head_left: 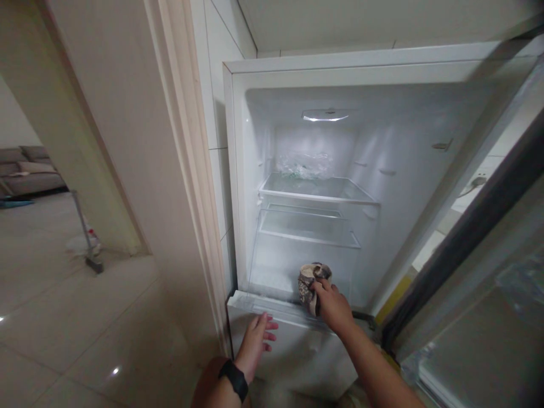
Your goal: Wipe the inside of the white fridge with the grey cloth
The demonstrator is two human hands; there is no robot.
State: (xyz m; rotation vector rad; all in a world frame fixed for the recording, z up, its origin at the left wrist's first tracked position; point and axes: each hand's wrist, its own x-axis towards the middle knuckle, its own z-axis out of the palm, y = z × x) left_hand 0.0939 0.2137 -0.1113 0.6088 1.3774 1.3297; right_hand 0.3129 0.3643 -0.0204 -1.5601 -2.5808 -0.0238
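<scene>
My right hand (334,303) is closed around a crumpled, brown-and-cream patterned cloth (306,283). It holds the cloth at the front lower edge of an open refrigerator (297,73), just above the drawer front. Lower and to the left, my left hand (257,335) is empty, fingers apart, in front of the white lower drawer (297,345). A black band sits on my left wrist. Inside the refrigerator are glass shelves (310,187), and clear plastic wrap (304,165) lies at the back of the upper one.
The refrigerator door (480,272) stands open on the right. A wooden door frame (182,141) and wall are close on the left. Beyond them, a broom-like tool (91,258) leans on the tiled floor (76,328), with a sofa (34,170) farther off.
</scene>
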